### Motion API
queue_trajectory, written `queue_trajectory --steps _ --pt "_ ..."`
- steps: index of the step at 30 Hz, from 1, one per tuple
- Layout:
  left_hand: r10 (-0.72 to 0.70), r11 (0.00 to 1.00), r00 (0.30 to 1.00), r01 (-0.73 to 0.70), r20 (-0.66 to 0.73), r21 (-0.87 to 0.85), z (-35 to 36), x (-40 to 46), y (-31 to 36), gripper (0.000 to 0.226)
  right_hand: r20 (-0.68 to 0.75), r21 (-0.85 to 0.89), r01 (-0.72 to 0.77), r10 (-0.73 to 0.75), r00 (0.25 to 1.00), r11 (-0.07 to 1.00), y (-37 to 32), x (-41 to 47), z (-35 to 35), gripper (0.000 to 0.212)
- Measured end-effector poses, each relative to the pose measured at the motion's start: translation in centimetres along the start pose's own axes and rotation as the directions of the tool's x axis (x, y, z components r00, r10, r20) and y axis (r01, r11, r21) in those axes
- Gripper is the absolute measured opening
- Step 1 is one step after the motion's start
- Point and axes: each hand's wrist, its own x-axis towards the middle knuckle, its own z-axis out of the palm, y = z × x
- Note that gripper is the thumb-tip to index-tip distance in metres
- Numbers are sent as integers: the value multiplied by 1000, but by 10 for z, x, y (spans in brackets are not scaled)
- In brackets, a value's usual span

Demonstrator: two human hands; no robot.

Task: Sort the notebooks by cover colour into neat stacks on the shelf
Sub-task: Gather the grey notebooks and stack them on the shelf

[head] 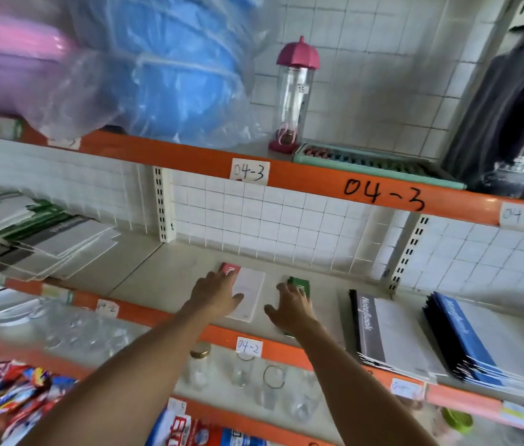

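Black stack (389, 333) and blue stack (476, 342) stand sorted at 3 o'clock; the left hand (214, 292) rests flat on the red notebook (244, 291), the right hand (291, 305) flat on the green notebook (300, 284), while a mixed pile (38, 233) waits at 9 o'clock.

small general shop by the look of it, orange-edged shelving (318, 183) running along a tiled wall, handwritten bay labels (249, 171) sticking on, plastic-wrapped basins (164, 66) and snack packets (12, 391) sitting out

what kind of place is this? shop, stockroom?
Probably a small general-goods shop or its stockroom: orange-edged shelving with handwritten 04-3 labels, a price-stickered bottle, and notebook stacks near glass jars.
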Motion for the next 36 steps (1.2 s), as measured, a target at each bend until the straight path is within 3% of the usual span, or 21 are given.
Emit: queue_trajectory --steps 5,18,26,36 --pt "-46 993 998 41 41 112 -28 -9 -100 54 27 3 78 -78 997 997 -101 8 31 69" --pt "-150 978 988 143 35 153 -54 -43 -339 54 78 63 136 -140 987 989 -327 48 121 62" --pt "-193 969 980 197 -37 150 -74 -12 -462 49 137 93 204 -216 967 975 -429 115 167 62" --pt "-262 948 965 257 1 185 -110 54 -594 54 134 131 274 -291 947 953 -563 218 207 62"
